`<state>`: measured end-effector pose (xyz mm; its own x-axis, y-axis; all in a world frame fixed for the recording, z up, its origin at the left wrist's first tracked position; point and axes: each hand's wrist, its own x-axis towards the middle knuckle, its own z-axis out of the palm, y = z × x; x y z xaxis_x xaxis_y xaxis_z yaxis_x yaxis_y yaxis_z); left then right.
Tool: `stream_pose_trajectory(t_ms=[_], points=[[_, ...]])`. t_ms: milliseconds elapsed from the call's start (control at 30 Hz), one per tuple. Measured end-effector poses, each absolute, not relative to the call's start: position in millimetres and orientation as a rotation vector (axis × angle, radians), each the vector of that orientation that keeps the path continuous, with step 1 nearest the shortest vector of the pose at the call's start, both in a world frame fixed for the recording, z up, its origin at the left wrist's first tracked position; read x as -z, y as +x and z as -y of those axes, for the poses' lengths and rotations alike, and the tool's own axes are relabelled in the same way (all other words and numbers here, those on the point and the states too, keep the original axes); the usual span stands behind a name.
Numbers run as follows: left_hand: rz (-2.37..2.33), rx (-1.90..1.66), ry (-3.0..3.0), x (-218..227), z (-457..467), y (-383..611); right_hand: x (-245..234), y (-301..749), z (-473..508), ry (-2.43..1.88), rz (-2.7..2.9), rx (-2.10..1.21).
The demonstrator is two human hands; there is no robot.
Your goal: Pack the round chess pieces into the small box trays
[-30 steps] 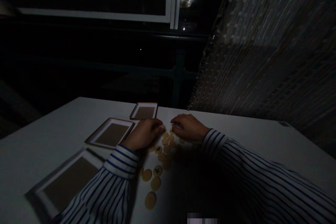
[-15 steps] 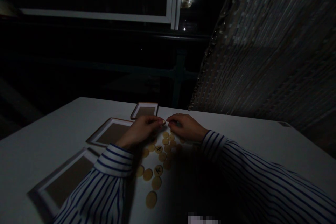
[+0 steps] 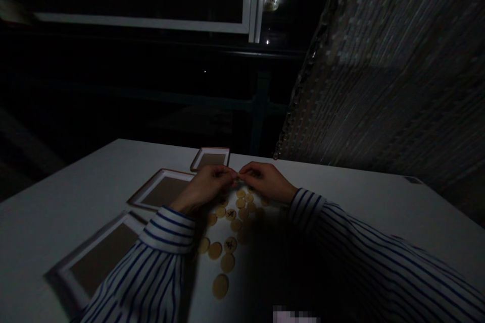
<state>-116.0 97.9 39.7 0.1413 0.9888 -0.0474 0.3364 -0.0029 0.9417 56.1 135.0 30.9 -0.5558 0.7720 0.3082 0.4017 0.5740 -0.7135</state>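
Observation:
My left hand [image 3: 207,185] is closed in a pinch on a small round Chinese chess piece [image 3: 237,177], which the fingers mostly cover. The fingertips of my right hand [image 3: 267,180] are pressed together and meet the same piece from the other side. Below both hands lie several pale wooden discs, some touching or overlapping. Dark characters show on one chess piece [image 3: 231,214] and on another chess piece [image 3: 230,245]; most others look blank on top. The nearest blank disc [image 3: 220,286] lies at the front, apart from the rest.
Three shallow trays with pale rims stand on the left of the white table [image 3: 303,167]: a near tray [image 3: 67,282], a middle tray [image 3: 146,185] and a far tray [image 3: 215,150]. A beaded curtain [image 3: 379,70] hangs behind on the right. The scene is dim.
My right fingertips have moved left and closed in on the piece at my left fingertips; a small gap showed between the hands before. The loose discs and trays stay put.

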Motion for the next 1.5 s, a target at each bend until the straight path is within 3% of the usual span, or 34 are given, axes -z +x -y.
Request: stream_pose_trajectory(t_ms=[467,700,1100,1500], points=[[-1.448,-1.101,1.496,-38.3,-95.3,-116.6,-39.2,44.2,-119.7,-0.902,2.329,-0.429],[-1.74,-1.349,1.672,-8.4,-74.5,-131.1,-35.3,42.9,-132.3,-1.04,2.499,-0.252],[-2.028,-0.92,2.282,5.3,-57.4,-124.8,-23.9,32.3,-149.6,-1.307,2.764,-0.133],[-1.996,-0.918,2.278,14.7,-58.8,-121.3,-20.1,24.0,-155.5,-1.399,2.835,-0.17]])
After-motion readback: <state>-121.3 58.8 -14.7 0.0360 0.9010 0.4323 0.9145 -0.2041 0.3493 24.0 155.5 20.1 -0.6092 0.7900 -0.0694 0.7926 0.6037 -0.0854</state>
